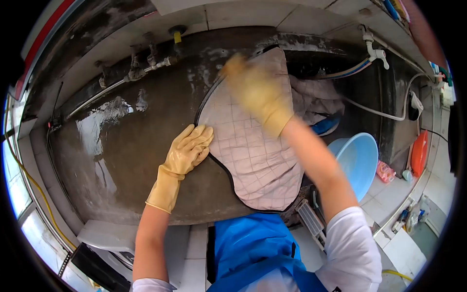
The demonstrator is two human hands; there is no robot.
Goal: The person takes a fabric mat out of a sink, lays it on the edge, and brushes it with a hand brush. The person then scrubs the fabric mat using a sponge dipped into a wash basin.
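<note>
A pale pinkish-grey quilted cloth piece [248, 155] with dark edging lies spread over the wet slab. Its far end bunches up at the right, with a blue patch showing. My left hand [185, 151], in a cream rubber glove, rests at the cloth's left edge, fingers stretched out and fingertips touching it. Over the upper part of the cloth is my right hand [258, 95], gloved alike and smeared by motion. A brownish blur shows at its fingertips; whether that is a held thing I cannot make out.
The dark slab [131, 170] is wet, with pipes and valves [136, 73] along its back wall. At the right are a white tap [377, 53] with a hose, a light blue basin [360, 160] and a red-orange scoop-like object [419, 153]. A white appliance [107, 233] stands below left.
</note>
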